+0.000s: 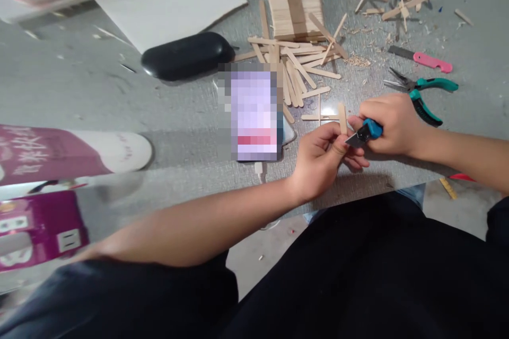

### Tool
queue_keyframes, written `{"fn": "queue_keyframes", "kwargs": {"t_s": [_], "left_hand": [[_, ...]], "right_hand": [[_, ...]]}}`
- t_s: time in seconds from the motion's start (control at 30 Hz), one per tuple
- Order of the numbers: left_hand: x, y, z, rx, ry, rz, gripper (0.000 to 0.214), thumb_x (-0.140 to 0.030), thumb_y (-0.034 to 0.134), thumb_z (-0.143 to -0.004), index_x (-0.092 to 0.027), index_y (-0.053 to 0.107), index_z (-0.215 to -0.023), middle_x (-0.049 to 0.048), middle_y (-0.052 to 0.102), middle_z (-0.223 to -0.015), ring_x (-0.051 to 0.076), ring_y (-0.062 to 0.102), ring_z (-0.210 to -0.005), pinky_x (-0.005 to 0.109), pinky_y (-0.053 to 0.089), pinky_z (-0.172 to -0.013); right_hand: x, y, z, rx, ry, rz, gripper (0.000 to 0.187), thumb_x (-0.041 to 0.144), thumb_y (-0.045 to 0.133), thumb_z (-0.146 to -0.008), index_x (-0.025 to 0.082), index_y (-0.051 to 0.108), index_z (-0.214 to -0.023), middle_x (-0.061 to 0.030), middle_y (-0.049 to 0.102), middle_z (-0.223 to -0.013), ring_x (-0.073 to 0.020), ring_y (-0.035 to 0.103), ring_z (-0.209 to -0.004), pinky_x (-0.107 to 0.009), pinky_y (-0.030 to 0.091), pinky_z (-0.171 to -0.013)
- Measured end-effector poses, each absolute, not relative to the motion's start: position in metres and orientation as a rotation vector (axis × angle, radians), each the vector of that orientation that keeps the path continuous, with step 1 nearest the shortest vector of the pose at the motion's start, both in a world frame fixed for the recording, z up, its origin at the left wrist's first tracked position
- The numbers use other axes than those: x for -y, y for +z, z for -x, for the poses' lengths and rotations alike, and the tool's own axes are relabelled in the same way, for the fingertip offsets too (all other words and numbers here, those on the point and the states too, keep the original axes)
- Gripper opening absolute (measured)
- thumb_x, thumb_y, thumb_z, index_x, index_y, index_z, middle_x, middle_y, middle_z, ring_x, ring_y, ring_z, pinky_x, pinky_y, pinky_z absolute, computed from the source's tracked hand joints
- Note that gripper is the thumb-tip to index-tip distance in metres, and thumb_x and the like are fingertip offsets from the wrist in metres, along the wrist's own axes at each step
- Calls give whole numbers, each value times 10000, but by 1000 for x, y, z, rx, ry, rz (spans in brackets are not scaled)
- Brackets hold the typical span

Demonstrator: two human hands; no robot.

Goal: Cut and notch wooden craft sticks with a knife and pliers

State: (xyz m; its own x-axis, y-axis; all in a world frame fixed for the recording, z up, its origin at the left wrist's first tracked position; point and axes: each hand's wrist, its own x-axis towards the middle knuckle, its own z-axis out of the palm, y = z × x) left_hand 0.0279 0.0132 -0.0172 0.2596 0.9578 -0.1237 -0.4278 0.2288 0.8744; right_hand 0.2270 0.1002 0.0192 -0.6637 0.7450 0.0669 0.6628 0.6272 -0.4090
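While left hand [320, 161] pinches craft stick [342, 115] | right hand [392, 122] grips utility knife [372, 128] beside it | I fear slip nicking thumb [338, 147]

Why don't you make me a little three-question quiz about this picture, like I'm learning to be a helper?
1. True or false: the right hand holds a blue-handled knife.

2. Where do the teal-handled pliers lie?
A) On the floor
B) Beside the right hand
C) Gripped in the right hand

3. What does the left hand pinch between its thumb and fingers?

Key: 1. True, with its blade bare and close to the left thumb. 2. B. 3. A flat wooden stick.
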Motion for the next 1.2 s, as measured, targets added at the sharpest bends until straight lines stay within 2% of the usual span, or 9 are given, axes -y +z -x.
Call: {"fn": "queue_keyframes", "kwargs": {"t_s": [0.2,0.4,0.63,0.87,0.97,1.03,1.13,1.2], "left_hand": [[-14,-19,-26,-732,1129,-796,527,-658,959,-987,-177,749,-931,20,859,-787,190,902,-748,274,774,-731],[-15,-13,-24,-785,1086,-832,516,-651,967,-979,-168,811,-886,74,886,-797,178,863,-679,274,757,-691],[-16,-11,-24,-777,1077,-730,570,-629,1055,-883,-186,698,-862,68,882,-758,190,871,-651,230,712,-616],[-18,-15,-26,-691,1081,-697,594,-571,1049,-920,-233,561,-909,38,881,-752,211,881,-630,240,718,-583],[-18,-14,-25,-711,1055,-702,586,-603,1047,-911,-232,605,-1014,20,879,-755,217,879,-629,260,729,-589],[-18,-13,-24,-728,1057,-720,610,-603,1053,-903,-223,672,-1191,6,877,-758,214,872,-621,264,730,-593],[-18,-13,-22,-737,1065,-768,765,-583,1043,-923,-233,697,-1509,14,880,-774,215,859,-596,262,714,-578],[-18,-13,-21,-734,1054,-795,817,-586,1023,-945,-263,689,-1616,24,884,-786,225,857,-590,275,715,-574]], "right_hand": [[-103,25,-224,2642,570,1185,461,551,491,-1061,265,407,-709,-18,520,-644,-174,391,-635,-381,229,-658],[-99,19,-230,2578,444,1157,490,561,505,-1088,261,489,-700,-24,560,-633,-180,393,-615,-389,235,-675],[-96,17,-238,2558,465,1159,447,536,580,-1068,262,539,-717,-17,601,-645,-175,399,-592,-391,228,-649],[-94,14,-241,2541,466,1150,430,537,588,-1066,261,552,-739,-9,604,-649,-167,428,-604,-379,234,-643],[-94,13,-243,2547,463,1143,412,527,605,-1057,259,551,-749,-7,622,-660,-164,446,-605,-374,235,-643],[-95,11,-245,2552,453,1127,398,524,618,-1054,260,569,-761,-14,647,-674,-170,469,-609,-378,239,-645],[-97,9,-248,2515,425,1095,393,512,608,-1073,261,596,-771,-21,683,-685,-177,514,-614,-383,253,-645],[-98,9,-249,2457,398,1062,382,492,601,-1071,267,579,-763,-13,670,-665,-174,510,-601,-383,272,-638]]}}
